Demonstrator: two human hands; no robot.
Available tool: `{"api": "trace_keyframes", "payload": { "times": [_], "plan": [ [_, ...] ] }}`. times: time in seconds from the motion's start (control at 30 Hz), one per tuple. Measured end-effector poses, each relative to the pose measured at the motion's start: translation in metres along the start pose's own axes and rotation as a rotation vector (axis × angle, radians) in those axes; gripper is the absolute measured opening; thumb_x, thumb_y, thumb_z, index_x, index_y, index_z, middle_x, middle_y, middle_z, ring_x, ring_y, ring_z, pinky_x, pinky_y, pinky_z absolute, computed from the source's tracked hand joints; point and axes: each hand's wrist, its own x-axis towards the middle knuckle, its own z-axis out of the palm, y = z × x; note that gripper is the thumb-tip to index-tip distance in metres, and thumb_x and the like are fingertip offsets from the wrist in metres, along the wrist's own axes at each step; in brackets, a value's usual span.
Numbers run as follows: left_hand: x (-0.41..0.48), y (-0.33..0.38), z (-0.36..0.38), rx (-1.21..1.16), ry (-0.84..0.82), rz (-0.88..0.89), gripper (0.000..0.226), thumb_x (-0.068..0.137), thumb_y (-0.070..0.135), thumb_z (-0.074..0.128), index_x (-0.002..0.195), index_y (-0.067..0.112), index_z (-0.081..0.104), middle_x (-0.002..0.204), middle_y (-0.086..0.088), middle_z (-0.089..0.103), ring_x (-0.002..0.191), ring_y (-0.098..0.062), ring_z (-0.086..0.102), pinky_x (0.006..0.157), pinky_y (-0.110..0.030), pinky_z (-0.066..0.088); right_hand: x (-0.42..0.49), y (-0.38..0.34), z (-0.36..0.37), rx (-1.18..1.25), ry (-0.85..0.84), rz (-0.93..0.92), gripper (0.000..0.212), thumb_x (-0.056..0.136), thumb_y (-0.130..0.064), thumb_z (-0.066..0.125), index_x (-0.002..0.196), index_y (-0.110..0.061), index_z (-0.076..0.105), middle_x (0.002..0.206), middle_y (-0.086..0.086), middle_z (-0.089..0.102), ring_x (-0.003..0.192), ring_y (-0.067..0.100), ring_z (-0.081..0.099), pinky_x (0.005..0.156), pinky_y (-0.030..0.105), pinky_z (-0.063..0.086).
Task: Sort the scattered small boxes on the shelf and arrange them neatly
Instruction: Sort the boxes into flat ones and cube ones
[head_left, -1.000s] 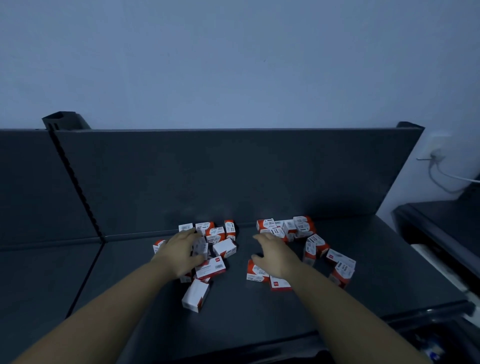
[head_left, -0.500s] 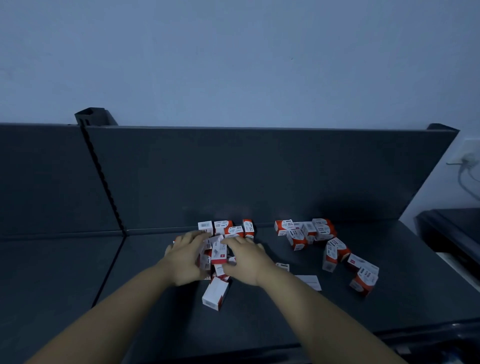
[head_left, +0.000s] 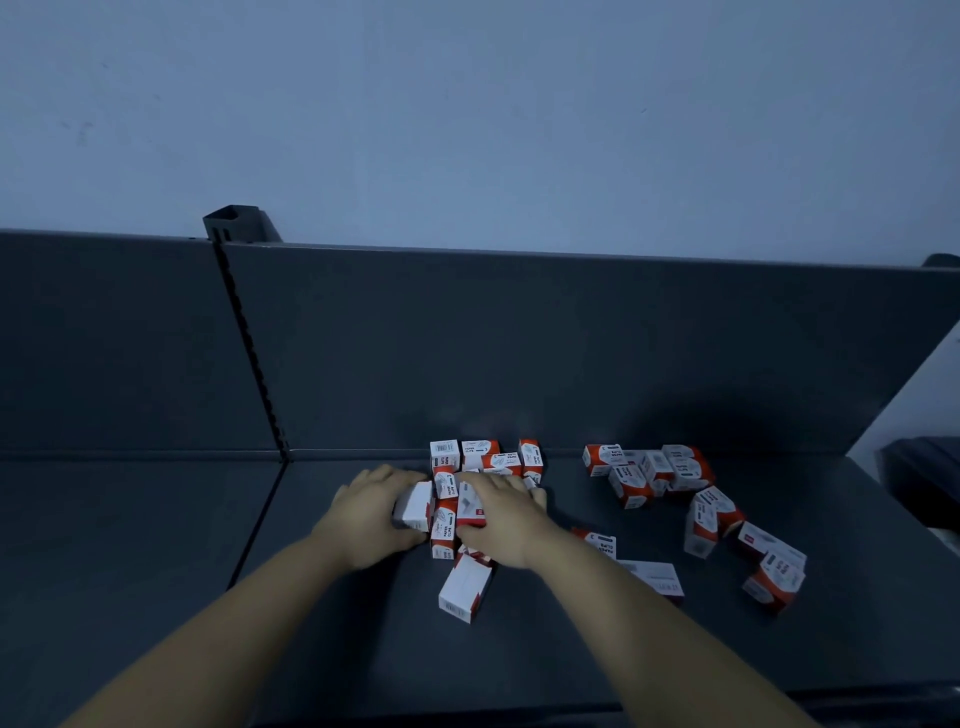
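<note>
Both hands are in the left clump of small red-and-white cardboard boxes on the dark grey metal shelf, near its back wall. The left hand has its fingers wrapped round a white-faced box, butting it against the clump, probably to square that side. The right hand lies over the other side. It's too dim to tell if those fingers grip or just press. A scattered bunch sits well off to the right.

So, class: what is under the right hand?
A box pokes out from under the right hand by the thumb; another box shows beyond it. Anything beneath the palm is covered.
</note>
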Motion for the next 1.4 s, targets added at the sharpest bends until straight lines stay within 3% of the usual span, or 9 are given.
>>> {"api": "trace_keyframes", "payload": {
  "times": [0.23, 0.43, 0.63, 0.83, 0.97, 1.03, 1.1, 1.23, 1.4],
  "plan": [
    [-0.002, -0.017, -0.010, 0.007, 0.058, -0.164, 0.078, 0.070, 0.062, 0.074, 0.137, 0.037, 0.043, 0.129, 0.011, 0.049, 0.126, -0.016, 0.042, 0.103, -0.042, 0.032, -0.005, 0.007, -0.008, 0.086, 0.073, 0.042, 0.075, 0.086, -0.053, 0.064, 0.149, -0.037, 0.028, 0.154, -0.007, 0.032, 0.142, 0.020, 0.025, 0.115, 0.045, 0.013],
    [-0.019, -0.036, -0.011, 0.037, -0.075, -0.286, 0.066, 0.066, 0.063, 0.071, 0.118, 0.030, 0.047, 0.109, 0.012, 0.050, 0.107, -0.013, 0.049, 0.087, -0.034, 0.039, -0.005, 0.013, -0.007, 0.185, 0.145, 0.053, 0.076, 0.081, -0.055, 0.070, 0.145, -0.039, 0.033, 0.152, -0.011, 0.035, 0.142, 0.018, 0.028, 0.116, 0.045, 0.015],
    [-0.023, -0.029, 0.005, 0.060, -0.109, -0.307, 0.081, 0.069, 0.064, 0.073, 0.132, 0.026, 0.041, 0.129, 0.004, 0.048, 0.120, -0.018, 0.043, 0.096, -0.035, 0.041, -0.006, 0.005, -0.010, 0.216, 0.190, 0.025, 0.073, 0.081, -0.053, 0.072, 0.143, -0.037, 0.036, 0.149, -0.011, 0.038, 0.139, 0.017, 0.033, 0.117, 0.046, 0.016],
    [-0.011, -0.005, -0.011, 0.106, -0.164, -0.270, 0.091, 0.069, 0.065, 0.071, 0.142, 0.028, 0.031, 0.141, 0.002, 0.042, 0.133, -0.023, 0.035, 0.107, -0.045, 0.029, -0.008, 0.006, -0.014, 0.230, 0.182, 0.016, 0.075, 0.082, -0.048, 0.075, 0.144, -0.037, 0.034, 0.147, -0.009, 0.039, 0.138, 0.020, 0.036, 0.118, 0.046, 0.018],
    [0.003, 0.011, -0.028, -0.024, 0.036, -0.109, 0.067, 0.081, 0.053, 0.066, 0.137, 0.024, 0.044, 0.135, 0.002, 0.051, 0.124, -0.017, 0.046, 0.102, -0.034, 0.038, -0.009, 0.004, -0.020, 0.248, 0.205, -0.038, 0.077, 0.080, -0.046, 0.077, 0.143, -0.038, 0.035, 0.140, -0.011, 0.042, 0.134, 0.016, 0.038, 0.116, 0.043, 0.022],
    [0.008, 0.027, -0.032, -0.160, 0.043, -0.068, 0.046, 0.088, 0.048, 0.063, 0.125, 0.023, 0.054, 0.123, 0.003, 0.059, 0.108, -0.011, 0.056, 0.089, -0.027, 0.046, -0.009, 0.001, -0.022, 0.232, 0.222, -0.105, 0.077, 0.079, -0.045, 0.077, 0.143, -0.039, 0.035, 0.137, -0.013, 0.043, 0.134, 0.014, 0.038, 0.115, 0.041, 0.024],
    [0.011, 0.043, -0.030, -0.372, -0.015, -0.095, 0.037, 0.087, 0.049, 0.066, 0.111, 0.022, 0.057, 0.105, 0.005, 0.064, 0.091, -0.008, 0.061, 0.071, -0.021, 0.047, -0.009, -0.003, -0.024, 0.215, 0.219, -0.163, 0.076, 0.080, -0.043, 0.077, 0.143, -0.040, 0.034, 0.138, -0.013, 0.041, 0.133, 0.013, 0.036, 0.113, 0.038, 0.027],
    [0.018, 0.064, -0.020, -0.584, -0.032, -0.140, 0.038, 0.084, 0.030, 0.074, 0.113, 0.017, 0.053, 0.090, 0.006, 0.063, 0.077, -0.006, 0.062, 0.061, -0.020, 0.046, -0.005, -0.010, -0.023, 0.103, 0.264, -0.249, 0.077, 0.079, -0.048, 0.076, 0.144, -0.039, 0.033, 0.141, -0.010, 0.041, 0.133, 0.015, 0.038, 0.112, 0.035, 0.027],
    [0.020, 0.069, -0.014, -0.873, -0.002, -0.280, 0.027, 0.090, 0.008, 0.067, 0.112, 0.010, 0.051, 0.102, -0.010, 0.067, 0.077, -0.018, 0.068, 0.058, -0.029, 0.056, -0.010, -0.004, -0.029, 0.173, 0.213, -0.171, 0.085, 0.082, -0.046, 0.074, 0.150, -0.039, 0.023, 0.146, -0.009, 0.037, 0.137, 0.015, 0.031, 0.114, 0.040, 0.021]
  ]
}}
